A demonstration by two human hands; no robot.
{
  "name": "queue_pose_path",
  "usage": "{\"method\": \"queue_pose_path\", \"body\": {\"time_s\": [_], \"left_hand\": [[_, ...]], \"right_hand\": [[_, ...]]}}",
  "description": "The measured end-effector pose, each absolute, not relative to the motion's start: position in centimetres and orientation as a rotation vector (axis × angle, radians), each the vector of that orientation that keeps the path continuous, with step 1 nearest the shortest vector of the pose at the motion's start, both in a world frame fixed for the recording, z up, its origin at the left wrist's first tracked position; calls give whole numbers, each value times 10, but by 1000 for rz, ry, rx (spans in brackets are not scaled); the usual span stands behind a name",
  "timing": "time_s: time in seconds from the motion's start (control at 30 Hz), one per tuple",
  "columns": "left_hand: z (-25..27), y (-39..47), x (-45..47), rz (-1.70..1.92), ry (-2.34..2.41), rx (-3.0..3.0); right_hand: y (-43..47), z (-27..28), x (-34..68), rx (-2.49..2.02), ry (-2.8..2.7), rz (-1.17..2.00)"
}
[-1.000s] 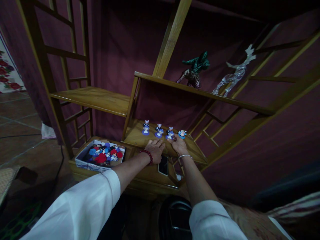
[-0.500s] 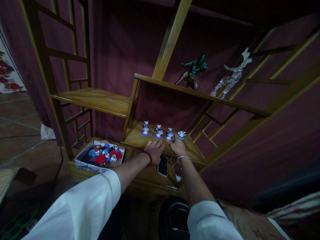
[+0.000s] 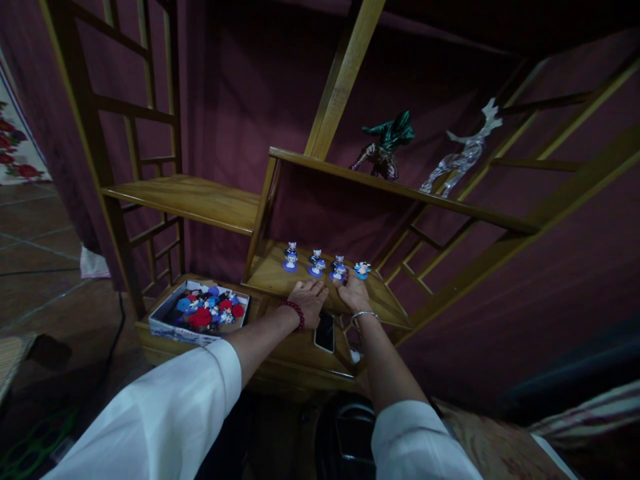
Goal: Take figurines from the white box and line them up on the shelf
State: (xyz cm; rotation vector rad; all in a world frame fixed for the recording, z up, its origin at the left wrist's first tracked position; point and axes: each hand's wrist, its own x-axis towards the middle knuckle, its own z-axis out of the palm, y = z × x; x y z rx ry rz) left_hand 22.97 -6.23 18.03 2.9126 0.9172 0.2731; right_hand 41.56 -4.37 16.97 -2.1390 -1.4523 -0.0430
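My left hand [image 3: 309,300], a dark red bead bracelet at its wrist, lies with fingers stretched at the front edge of the low wooden shelf [image 3: 273,275]. My right hand [image 3: 354,293], wearing a silvery bangle, has its thumb and fingers closed at the base of a small purple-and-white figurine [image 3: 339,272] standing on that shelf. Left of it stand two similar ones, a purple figurine [image 3: 317,268] and another purple figurine [image 3: 290,261]. Behind them is a row of dark-and-white figurines [image 3: 291,248]. Just beyond my right fingers is a blue-and-pink figurine [image 3: 362,269].
A cardboard box [image 3: 167,328] of jumbled red, blue and black figurines sits at the left. A phone [image 3: 325,333] lies below my hands. On the shelf above stand a green-and-bronze statue [image 3: 387,143] and a clear deer ornament [image 3: 460,157]. Wooden uprights [image 3: 255,247] frame the compartment.
Almost nothing differs. The view has shifted very slightly; both hands and the figurines keep their places.
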Motion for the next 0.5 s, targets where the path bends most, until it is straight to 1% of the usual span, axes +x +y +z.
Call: {"method": "queue_pose_path", "body": {"time_s": [0.5], "left_hand": [[181, -64, 229, 271, 911, 2902]], "right_hand": [[-42, 166, 419, -2069, -1451, -7]]}}
